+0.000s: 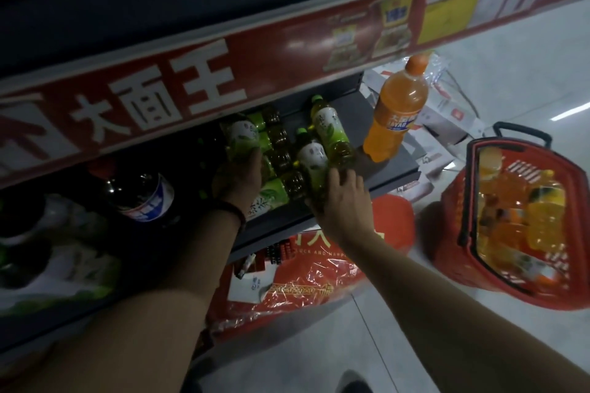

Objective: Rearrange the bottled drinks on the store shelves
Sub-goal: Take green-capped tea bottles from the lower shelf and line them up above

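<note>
On a dim shelf [360, 112], the left hand [238, 177] curls round a tea bottle [241, 137] and the right hand [341, 198] seemingly round a second bottle [311, 156], both low down; full, slick plastic, likely steadier gripped mid-label.

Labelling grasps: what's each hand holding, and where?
Left hand grips a white-labelled green plastic tea bottle by its lower body. Right hand grips a second, green-capped tea bottle, also near its base.
</note>
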Tool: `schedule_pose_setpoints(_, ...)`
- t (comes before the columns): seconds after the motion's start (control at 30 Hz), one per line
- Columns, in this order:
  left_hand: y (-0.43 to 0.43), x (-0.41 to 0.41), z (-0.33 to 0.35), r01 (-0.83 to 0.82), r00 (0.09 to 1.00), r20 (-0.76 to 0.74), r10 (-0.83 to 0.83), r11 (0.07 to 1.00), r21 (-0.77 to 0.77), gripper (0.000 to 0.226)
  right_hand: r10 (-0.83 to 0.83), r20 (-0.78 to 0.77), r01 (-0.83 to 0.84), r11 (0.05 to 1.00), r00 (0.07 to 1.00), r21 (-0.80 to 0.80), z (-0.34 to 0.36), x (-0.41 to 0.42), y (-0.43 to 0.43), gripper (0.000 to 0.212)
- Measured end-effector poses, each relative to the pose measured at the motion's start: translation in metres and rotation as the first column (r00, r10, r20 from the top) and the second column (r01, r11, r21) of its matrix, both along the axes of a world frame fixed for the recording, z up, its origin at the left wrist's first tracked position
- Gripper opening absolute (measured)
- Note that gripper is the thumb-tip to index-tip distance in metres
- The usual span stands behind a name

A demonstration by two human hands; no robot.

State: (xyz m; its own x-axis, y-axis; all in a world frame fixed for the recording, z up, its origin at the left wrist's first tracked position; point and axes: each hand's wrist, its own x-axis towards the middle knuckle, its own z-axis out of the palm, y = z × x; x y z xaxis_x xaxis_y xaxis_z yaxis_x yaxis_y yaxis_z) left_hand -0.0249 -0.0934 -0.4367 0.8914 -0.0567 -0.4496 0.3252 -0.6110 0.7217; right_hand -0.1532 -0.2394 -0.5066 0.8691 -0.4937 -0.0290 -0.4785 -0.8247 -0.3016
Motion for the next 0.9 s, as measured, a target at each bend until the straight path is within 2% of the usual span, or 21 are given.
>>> schedule_pose_setpoints(0.03, 0.003, -0.007, 0.003, -0.086, 0.993, -0.098, 0.07, 0.983, -0.162, 0.071, -0.059, 0.021, 0.056, 0.993, 0.998, 0.104, 0.001, -0.001, 0.001, 0.065)
schedule_pose_setpoints(0.1, 0.011, -0.027, 0.005, -0.285, 0.926, -0.358, 0.12, 0.842, -0.457, 0.048, -0.155, -0.014, 0.152, 0.942, 0.988, 0.299, -0.001, 0.003, 0.0, 0.075)
schedule_pose_setpoints(0.13, 0.018, -0.039, 0.005, -0.348, 0.894, -0.434, 0.111, 0.782, -0.518, 0.042, -0.18, -0.057, 0.189, 0.914, 0.982, 0.359, -0.002, 0.006, -0.002, 0.082)
schedule_pose_setpoints(0.2, 0.032, -0.065, 0.007, -0.441, 0.844, -0.524, 0.113, 0.701, -0.56, 0.047, -0.228, -0.163, 0.279, 0.82, 0.96, 0.5, -0.002, 0.011, -0.005, 0.083)
schedule_pose_setpoints(0.27, 0.045, -0.092, 0.008, -0.471, 0.815, -0.576, 0.071, 0.66, -0.585, 0.053, -0.285, -0.255, 0.379, 0.601, 0.924, 0.704, 0.01, 0.003, -0.004, 0.063)
schedule_pose_setpoints(0.3, 0.053, -0.106, 0.012, -0.482, 0.804, -0.591, 0.071, 0.661, -0.575, 0.053, -0.307, -0.259, 0.387, 0.499, 0.916, 0.775, 0.019, -0.007, -0.001, 0.051)
schedule_pose_setpoints(0.37, 0.069, -0.131, 0.021, -0.518, 0.775, -0.622, 0.11, 0.676, -0.525, 0.059, -0.351, -0.205, 0.336, 0.37, 0.914, 0.866, 0.044, -0.041, 0.013, 0.038)
schedule_pose_setpoints(0.43, 0.091, -0.158, 0.038, -0.493, 0.76, -0.646, 0.068, 0.708, -0.506, 0.054, -0.397, -0.142, 0.266, 0.277, 0.907, 0.923, 0.077, -0.088, 0.034, 0.043)
schedule_pose_setpoints(0.47, 0.102, -0.172, 0.051, -0.444, 0.76, -0.65, 0.01, 0.738, -0.508, 0.06, -0.435, -0.129, 0.24, 0.209, 0.891, 0.948, 0.096, -0.112, 0.044, 0.048)
schedule_pose_setpoints(0.53, 0.127, -0.194, 0.076, -0.332, 0.765, -0.638, -0.086, 0.796, -0.506, 0.087, -0.477, -0.117, 0.187, 0.103, 0.871, 0.977, 0.137, -0.152, 0.064, 0.061)
schedule_pose_setpoints(0.6, 0.146, -0.216, 0.111, -0.261, 0.765, -0.615, -0.191, 0.781, -0.568, 0.076, -0.461, -0.116, 0.174, 0.084, 0.879, 0.981, 0.178, -0.184, 0.078, 0.079)
schedule_pose_setpoints(0.67, 0.158, -0.232, 0.154, -0.197, 0.758, -0.586, -0.286, 0.756, -0.624, 0.071, -0.417, -0.103, 0.147, 0.074, 0.903, 0.986, 0.219, -0.203, 0.09, 0.085)
schedule_pose_setpoints(0.73, 0.169, -0.241, 0.194, -0.143, 0.791, -0.542, -0.284, 0.775, -0.615, 0.07, -0.375, -0.07, 0.108, 0.081, 0.924, 0.991, 0.262, -0.208, 0.103, 0.076)
schedule_pose_setpoints(0.83, 0.187, -0.256, 0.255, -0.178, 0.861, -0.487, -0.15, 0.807, -0.563, 0.081, -0.315, -0.006, 0.028, 0.064, 0.949, 0.998, 0.323, -0.208, 0.123, 0.063)
schedule_pose_setpoints(0.9, 0.201, -0.264, 0.292, -0.169, 0.911, -0.405, -0.082, 0.82, -0.547, 0.074, -0.231, 0.033, -0.026, 0.034, 0.972, 0.999, 0.358, -0.204, 0.137, 0.049)
